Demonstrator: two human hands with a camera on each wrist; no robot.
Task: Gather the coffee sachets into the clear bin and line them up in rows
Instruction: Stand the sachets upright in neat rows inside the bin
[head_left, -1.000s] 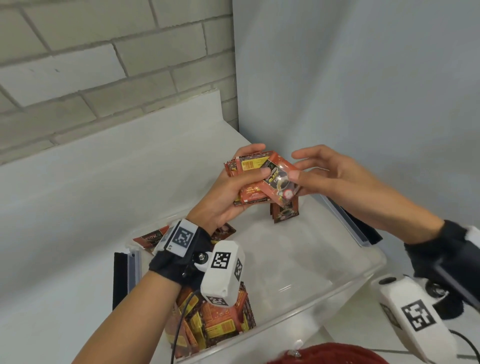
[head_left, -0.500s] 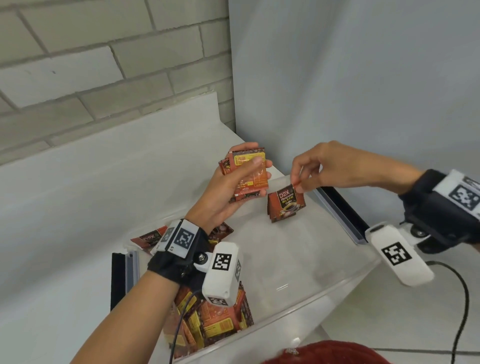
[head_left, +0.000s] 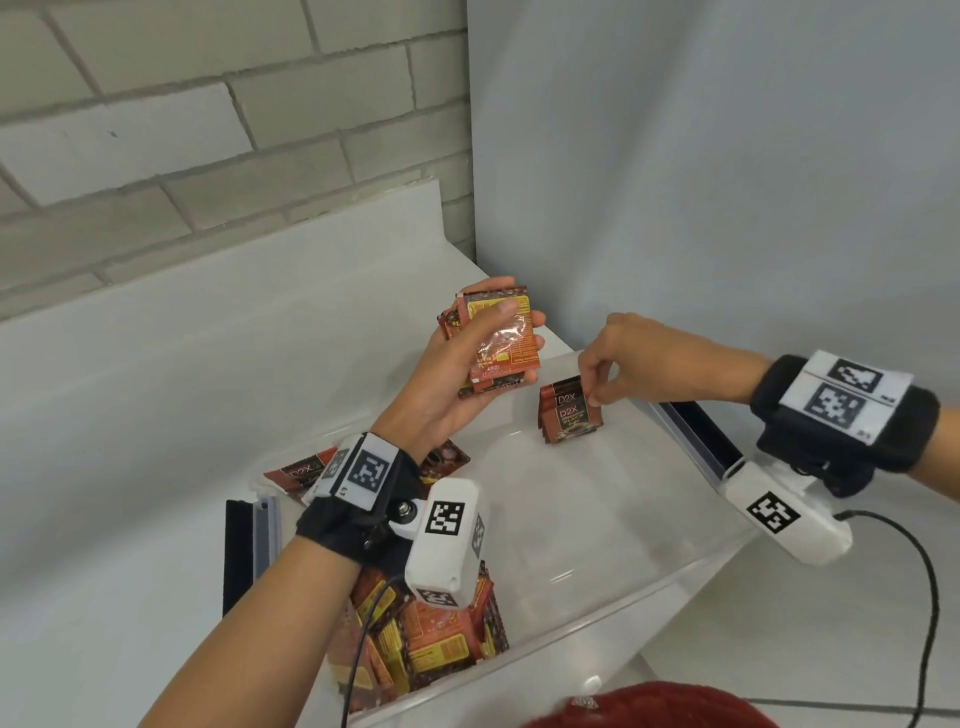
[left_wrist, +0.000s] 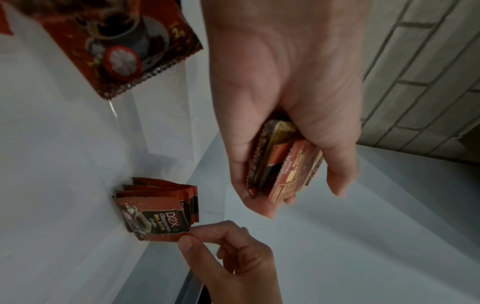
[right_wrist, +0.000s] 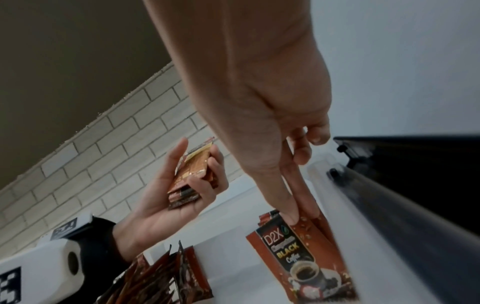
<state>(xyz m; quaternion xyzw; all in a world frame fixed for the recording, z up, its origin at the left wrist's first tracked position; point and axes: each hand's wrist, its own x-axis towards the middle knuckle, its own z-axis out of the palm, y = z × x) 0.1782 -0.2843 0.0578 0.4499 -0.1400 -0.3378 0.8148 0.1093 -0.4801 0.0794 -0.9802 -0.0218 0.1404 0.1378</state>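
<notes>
Left hand (head_left: 457, 374): raised palm-up above the clear bin's (head_left: 597, 597) far edge, thumb and curled fingers clasping a stack of sachets (head_left: 501, 343).
Right hand (head_left: 618, 353): angled downward at the bin's far right corner, thumb and forefinger pinching the front sachet (head_left: 571, 415) of an upright row.

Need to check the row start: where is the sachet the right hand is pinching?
In the head view, the sachet stands upright at the clear bin's far right corner, fronting a short row; the right hand pinches its top edge.
</notes>
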